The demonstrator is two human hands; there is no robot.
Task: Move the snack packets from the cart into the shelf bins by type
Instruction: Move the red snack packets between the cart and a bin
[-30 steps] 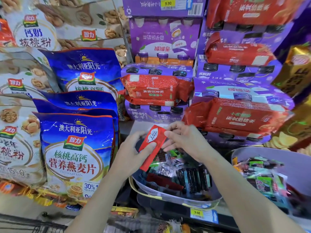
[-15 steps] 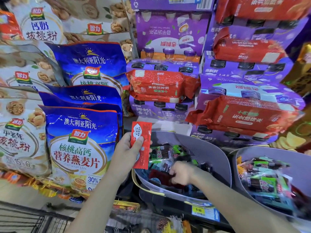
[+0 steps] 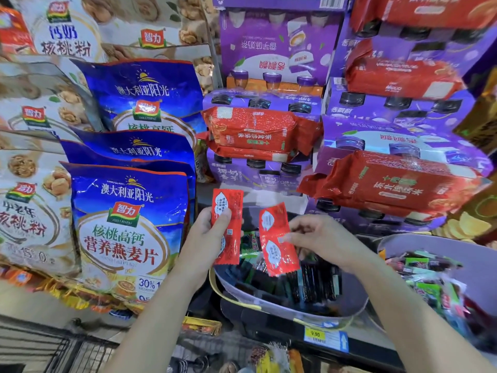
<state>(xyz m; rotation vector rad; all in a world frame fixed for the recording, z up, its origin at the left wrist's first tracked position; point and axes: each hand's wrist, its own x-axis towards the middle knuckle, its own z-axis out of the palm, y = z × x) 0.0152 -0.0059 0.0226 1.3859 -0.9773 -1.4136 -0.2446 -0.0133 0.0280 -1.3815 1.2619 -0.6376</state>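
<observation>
One red packet [image 3: 227, 227] is over the left edge of the grey bin [image 3: 353, 300]. The left hand [image 3: 205, 234] holds it with thumb and fingers. A second red packet [image 3: 277, 239] is right over the bin, and the right hand [image 3: 325, 238] pinches its side. Dark packets [image 3: 309, 286] lie inside the bin. Blue bags [image 3: 129, 227] stand left of the bin. A yellow price tag [image 3: 315, 334] sits just below it.
</observation>
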